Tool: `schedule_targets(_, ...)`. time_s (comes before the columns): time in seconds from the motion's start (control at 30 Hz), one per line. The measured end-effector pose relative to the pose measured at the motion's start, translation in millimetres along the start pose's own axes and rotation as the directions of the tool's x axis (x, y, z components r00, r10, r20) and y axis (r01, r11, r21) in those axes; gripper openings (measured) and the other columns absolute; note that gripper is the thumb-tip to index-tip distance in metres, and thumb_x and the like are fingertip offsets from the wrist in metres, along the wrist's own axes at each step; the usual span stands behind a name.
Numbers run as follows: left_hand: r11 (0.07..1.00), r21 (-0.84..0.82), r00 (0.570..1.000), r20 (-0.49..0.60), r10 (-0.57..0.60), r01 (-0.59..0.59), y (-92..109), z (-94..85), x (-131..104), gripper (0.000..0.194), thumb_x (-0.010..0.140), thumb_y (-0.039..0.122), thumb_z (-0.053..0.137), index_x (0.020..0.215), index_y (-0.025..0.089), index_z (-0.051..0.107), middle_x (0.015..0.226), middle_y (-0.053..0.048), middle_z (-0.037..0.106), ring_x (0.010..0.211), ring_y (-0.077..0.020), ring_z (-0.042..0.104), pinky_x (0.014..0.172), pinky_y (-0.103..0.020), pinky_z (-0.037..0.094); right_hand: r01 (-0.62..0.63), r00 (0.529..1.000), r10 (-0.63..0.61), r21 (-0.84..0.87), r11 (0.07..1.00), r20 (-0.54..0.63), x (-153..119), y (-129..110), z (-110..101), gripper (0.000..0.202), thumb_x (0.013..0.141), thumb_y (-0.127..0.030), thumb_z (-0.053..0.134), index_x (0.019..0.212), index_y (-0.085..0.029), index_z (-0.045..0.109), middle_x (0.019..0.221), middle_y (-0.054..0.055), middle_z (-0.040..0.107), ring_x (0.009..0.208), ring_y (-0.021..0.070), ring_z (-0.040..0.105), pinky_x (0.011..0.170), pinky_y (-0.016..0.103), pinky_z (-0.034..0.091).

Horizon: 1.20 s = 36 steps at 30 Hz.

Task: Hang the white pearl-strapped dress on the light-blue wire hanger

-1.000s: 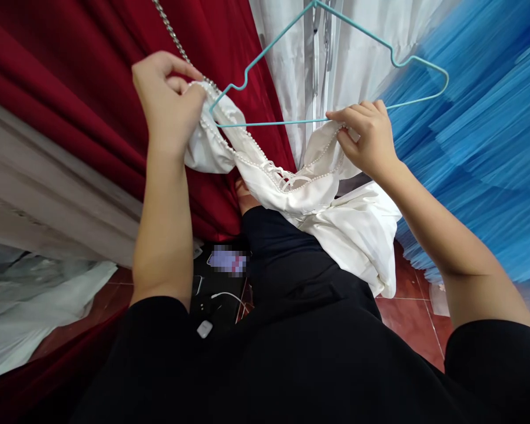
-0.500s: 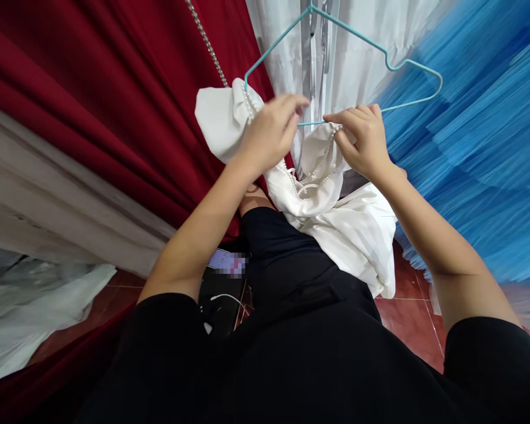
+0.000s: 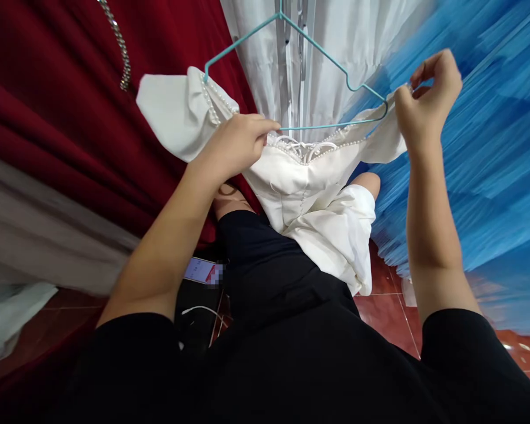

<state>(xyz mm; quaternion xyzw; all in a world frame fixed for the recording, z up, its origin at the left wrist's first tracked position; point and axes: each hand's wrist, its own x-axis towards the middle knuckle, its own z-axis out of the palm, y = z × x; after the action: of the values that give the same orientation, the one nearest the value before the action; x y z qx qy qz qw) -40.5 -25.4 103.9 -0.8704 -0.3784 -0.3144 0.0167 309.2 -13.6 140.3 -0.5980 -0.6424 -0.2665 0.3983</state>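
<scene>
Blue tulle fabric (image 3: 490, 176) fills the space right of the hanger; red drape (image 3: 70, 106) fills the space left of it, with a bead chain (image 3: 117, 47) hanging on it. White curtain (image 3: 335, 41) hangs directly behind the hanger. Person's black clothing (image 3: 291, 353) sits below it, over red floor tiles (image 3: 388, 300).

White dress (image 3: 318, 200) hangs on the teal wire hanger (image 3: 291, 70), pearl-trimmed neckline just under the hanger's bottom bar, skirt draping down over the person's lap. Its left sleeve is already over the hanger's left end; the right sleeve edge is at the right end.

Left hand (image 3: 236, 141) rests at the hanger's bottom bar, fingers curled closed on the neckline and the bar. Right hand (image 3: 426, 97) is just beyond the hanger's right tip, thumb and fingers pinched together on the dress's right sleeve edge. A phone (image 3: 198, 271) lies low, below-left of the hanger.
</scene>
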Motion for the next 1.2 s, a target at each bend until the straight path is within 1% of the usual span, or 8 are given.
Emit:
schedule_targets(0.17,1.000,0.023,0.999,0.034,0.001,-0.002,-1.2,5.8,3.3,0.043,0.090,0.016,0.042,0.120,0.029,0.070,0.112,-0.004,0.070,0.101,-0.0277,0.064,0.089,-0.040,0.051,0.142,0.989,-0.137,0.146,0.979,-0.048,29.9,-32.8,-0.8,0.021,0.076,-0.003,0.050,0.090,-0.018,0.056,0.086,0.003,0.060,0.080,0.0168,0.058,0.066,0.028,0.047)
schedule_targets(0.4,0.983,0.153,0.994,0.014,-0.107,0.104,10.2,14.6,4.4,0.045,0.092,0.012,0.040,0.127,0.028,0.065,0.108,-0.004,0.067,0.098,-0.0266,0.061,0.084,-0.040,0.047,0.332,0.938,-0.334,0.492,0.805,-0.088,11.7,-99.9,-9.4,0.020,0.086,-0.017,0.058,0.105,-0.022,0.057,0.116,0.004,0.055,0.105,0.0201,0.058,0.079,0.028,0.054)
schedule_targets(0.5,0.991,0.114,0.997,0.030,-0.077,0.073,10.0,15.9,3.3,0.044,0.096,0.015,0.037,0.132,0.027,0.060,0.113,-0.003,0.066,0.102,-0.0248,0.058,0.089,-0.041,0.044,0.348,0.875,-0.465,0.488,0.800,0.137,-18.3,-111.9,5.3,0.020,0.092,-0.022,0.050,0.112,-0.024,0.054,0.111,0.001,0.059,0.100,0.0197,0.058,0.086,0.031,0.050)
schedule_targets(0.6,0.997,0.081,1.000,0.012,-0.018,0.017,7.0,16.2,-1.4,0.042,0.101,0.019,0.033,0.138,0.026,0.052,0.126,-0.002,0.061,0.121,-0.0249,0.048,0.103,-0.049,0.036,0.263,0.844,-0.380,0.325,0.908,0.379,-46.1,-113.7,28.8,0.022,0.103,-0.032,0.035,0.112,-0.026,0.054,0.106,0.003,0.063,0.101,0.0213,0.056,0.097,0.036,0.041)
schedule_targets(0.77,0.970,0.229,0.985,-0.167,-0.041,0.079,-5.5,8.4,-11.4,0.048,0.095,0.024,0.046,0.141,0.036,0.043,0.142,0.003,0.048,0.147,-0.0240,0.008,0.111,-0.058,0.024,0.196,0.912,-0.275,0.266,0.944,0.305,-66.1,-117.1,45.0,0.037,0.107,-0.036,0.021,0.125,-0.029,0.052,0.106,0.000,0.063,0.103,0.0197,0.051,0.100,0.036,0.034)
schedule_targets(0.9,0.977,0.210,0.850,-0.519,0.091,0.023,-31.9,-6.8,-8.0,0.048,0.079,0.002,0.053,0.121,0.026,0.051,0.127,0.002,0.052,0.129,-0.0172,0.040,0.107,-0.044,0.040,0.170,0.920,-0.252,0.273,0.947,0.300,-66.7,-120.2,46.1,0.035,0.107,-0.033,0.022,0.118,-0.028,0.055,0.109,-0.001,0.063,0.105,0.0196,0.049,0.100,0.036,0.034)
schedule_targets(1.03,0.996,0.080,0.801,-0.593,0.088,-0.050,-58.8,-32.4,-4.3,0.047,0.069,-0.012,0.049,0.106,0.016,0.053,0.096,0.003,0.057,0.092,-0.0088,0.061,0.082,-0.027,0.055,0.191,0.933,-0.289,0.383,0.904,0.215,-63.4,-114.4,48.2,0.024,0.103,-0.032,0.035,0.110,-0.029,0.057,0.102,0.000,0.063,0.099,0.0211,0.052,0.097,0.038,0.036)
schedule_targets(1.2,0.951,0.137,0.748,-0.652,-0.124,0.277,-82.8,-63.9,-14.0,0.027,0.067,-0.010,0.050,0.082,0.012,0.057,0.081,0.001,0.060,0.082,-0.0131,0.061,0.075,-0.032,0.049,0.191,0.927,-0.315,0.465,0.864,0.205,-60.5,-109.3,41.7,0.022,0.104,-0.039,0.038,0.107,-0.031,0.058,0.100,0.000,0.063,0.098,0.0223,0.053,0.097,0.040,0.037)
